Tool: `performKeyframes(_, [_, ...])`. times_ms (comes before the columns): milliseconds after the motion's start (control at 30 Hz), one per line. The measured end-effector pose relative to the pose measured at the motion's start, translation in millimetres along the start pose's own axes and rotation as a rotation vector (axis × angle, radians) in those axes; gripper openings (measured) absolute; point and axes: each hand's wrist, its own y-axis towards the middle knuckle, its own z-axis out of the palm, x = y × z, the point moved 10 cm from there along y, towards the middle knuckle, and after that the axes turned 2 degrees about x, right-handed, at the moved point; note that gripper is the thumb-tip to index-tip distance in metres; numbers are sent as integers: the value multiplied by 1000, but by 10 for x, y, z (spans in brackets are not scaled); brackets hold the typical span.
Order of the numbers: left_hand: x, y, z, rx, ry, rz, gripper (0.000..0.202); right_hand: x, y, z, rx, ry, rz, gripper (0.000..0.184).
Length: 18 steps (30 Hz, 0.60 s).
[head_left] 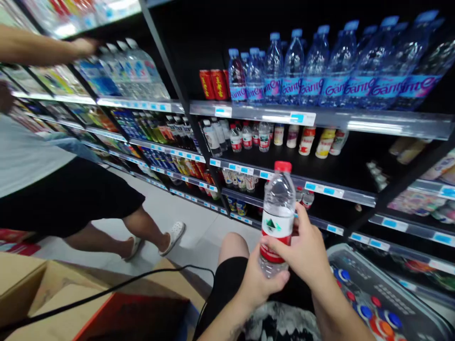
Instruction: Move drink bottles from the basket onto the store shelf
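A clear water bottle (278, 220) with a red cap and a white-and-red label stands upright in front of me, above my lap. My left hand (259, 279) is closed around its base, the thumb across the lower part. Higher up, my right hand (307, 246) grips the label area from the right side, its thumb over the red band. Beyond the bottle is a shelf (249, 156) with small red-capped bottles (246, 136) and several yogurt-style bottles (307, 141).
Large blue-capped bottles (341, 71) and red cans (213, 85) line the upper shelf. At lower right sits a grey crate (394, 293) of capped bottles. Open cardboard boxes (53, 293) and a black cable (142, 274) lie at left. Another person (71, 189) stands there, reaching toward a shelf.
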Motion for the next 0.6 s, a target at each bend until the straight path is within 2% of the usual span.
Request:
performKeyframes(67, [88,48,-154,-66,175,-20,78,-163,109,-31,-9,-75,27,66])
performKeyframes(133, [208,132,-313,-68,322,-38,81,-338,221,-18,-11,-84,38,56])
performKeyframes(233, [496,296,-497,130,432,-79,103,-588,347,77,0,-62,51,56])
performKeyframes(300, [869,351,-750,230,554,-231,116,-721,395,152,4,-81,62,58])
performKeyframes(333, [1091,357,-978,202,667,-347,110,-768,412,178,-2,-97,62,59])
performKeyframes(367, [1276,355,-1256,122,822,-444,100,-804,428,193,-18,-111,58,61])
performKeyframes(400, [1407,337,-1574,-21,994,-533,88,-832,443,198,-42,-119,50,64])
performKeyframes(433, [1531,280,-1873,-157,1155,-651,85,-857,460,194,-72,-124,44,65])
performKeyframes(467, [1636,214,-2119,-270,1277,-762,93,-884,479,188,-101,-132,40,66])
performKeyframes(533, [1881,149,-2418,-351,1314,-907,96,-951,532,169,-161,-154,42,66])
performKeyframes(600, [2039,201,-2610,-387,1278,-936,94,-1030,605,136,-232,-160,56,66])
